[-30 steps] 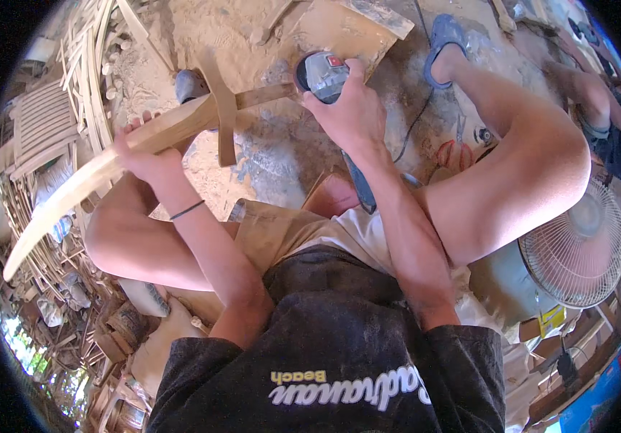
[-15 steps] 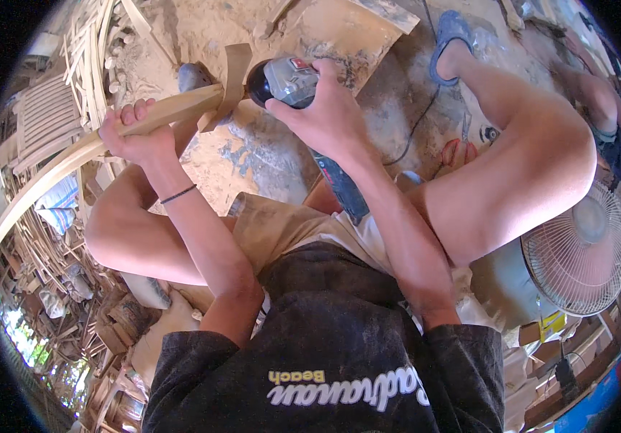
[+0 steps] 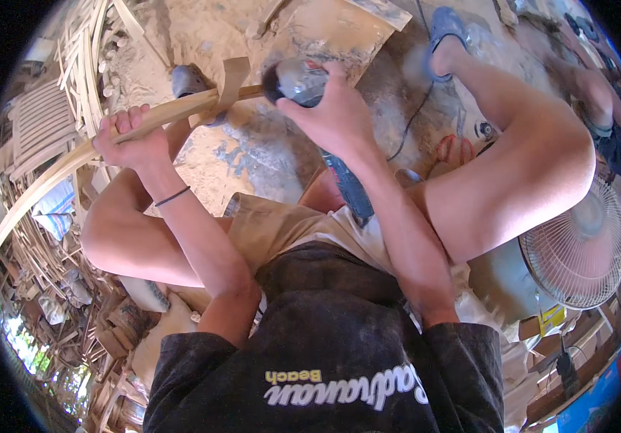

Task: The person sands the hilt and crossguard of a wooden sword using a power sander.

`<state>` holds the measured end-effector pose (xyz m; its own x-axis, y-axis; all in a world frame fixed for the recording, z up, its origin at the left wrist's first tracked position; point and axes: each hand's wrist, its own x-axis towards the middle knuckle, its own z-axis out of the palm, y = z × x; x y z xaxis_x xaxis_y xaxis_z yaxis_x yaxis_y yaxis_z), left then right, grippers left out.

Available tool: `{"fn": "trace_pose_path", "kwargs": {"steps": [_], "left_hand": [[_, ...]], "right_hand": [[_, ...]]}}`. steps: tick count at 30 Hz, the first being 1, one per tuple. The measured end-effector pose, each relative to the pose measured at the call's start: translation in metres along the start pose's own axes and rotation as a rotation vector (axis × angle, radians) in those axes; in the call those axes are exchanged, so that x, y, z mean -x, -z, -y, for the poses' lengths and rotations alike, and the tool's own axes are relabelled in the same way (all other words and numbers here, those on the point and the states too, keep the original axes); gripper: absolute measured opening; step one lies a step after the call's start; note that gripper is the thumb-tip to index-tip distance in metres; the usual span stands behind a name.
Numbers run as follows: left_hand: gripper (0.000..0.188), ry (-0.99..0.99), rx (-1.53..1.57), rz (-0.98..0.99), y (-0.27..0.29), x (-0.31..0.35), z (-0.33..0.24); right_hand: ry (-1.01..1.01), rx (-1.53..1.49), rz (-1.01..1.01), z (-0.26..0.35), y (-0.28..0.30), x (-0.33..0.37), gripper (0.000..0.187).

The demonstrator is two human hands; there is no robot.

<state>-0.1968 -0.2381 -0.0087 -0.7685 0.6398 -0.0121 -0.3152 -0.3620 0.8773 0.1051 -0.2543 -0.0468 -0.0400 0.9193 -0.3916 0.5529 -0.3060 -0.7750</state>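
Observation:
My left hand (image 3: 133, 139) is closed around a long, curved piece of pale wood shaped like a wooden sword (image 3: 180, 108), with a crosspiece (image 3: 232, 81) near its right end. The long blade part runs off to the lower left. My right hand (image 3: 336, 112) wraps the head of an angle grinder (image 3: 302, 79), whose blue-green body slants down toward my lap. The grinder's dark, round disc side faces the short handle end of the wood, just right of the crosspiece. Whether disc and wood touch, I cannot tell.
A standing fan (image 3: 578, 245) is at my right, beyond my knee. Red-handled pliers or scissors (image 3: 455, 149) and a cord lie on the dusty floor. Wood strips (image 3: 83, 72) are piled at the left. Another person's leg (image 3: 592, 94) shows at the far right.
The grinder has shifted slightly right and downward, away from the crosspiece, and more of the wood's handle end shows. My left hand has moved a little left with the wood.

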Motion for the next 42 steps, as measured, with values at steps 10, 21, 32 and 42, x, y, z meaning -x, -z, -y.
{"fn": "trace_pose_path", "kwargs": {"steps": [10, 21, 32, 42], "left_hand": [[0.026, -0.055, -0.013, 0.120, -0.002, 0.001, -0.001], [0.033, -0.018, 0.167, 0.401, 0.005, -0.007, -0.028], [0.030, 0.017, 0.226, 0.473, 0.010, -0.005, -0.020], [0.029, 0.035, 0.204, 0.544, 0.020, -0.019, -0.017]], "right_hand": [[-0.097, 0.124, -0.028, -0.014, 0.016, -0.003, 0.094], [-0.018, 0.035, -0.128, -0.004, 0.022, -0.001, 0.088], [0.121, -0.019, -0.037, 0.015, -0.004, 0.005, 0.087], [0.040, 0.056, -0.013, 0.004, -0.003, 0.004, 0.085]]}}
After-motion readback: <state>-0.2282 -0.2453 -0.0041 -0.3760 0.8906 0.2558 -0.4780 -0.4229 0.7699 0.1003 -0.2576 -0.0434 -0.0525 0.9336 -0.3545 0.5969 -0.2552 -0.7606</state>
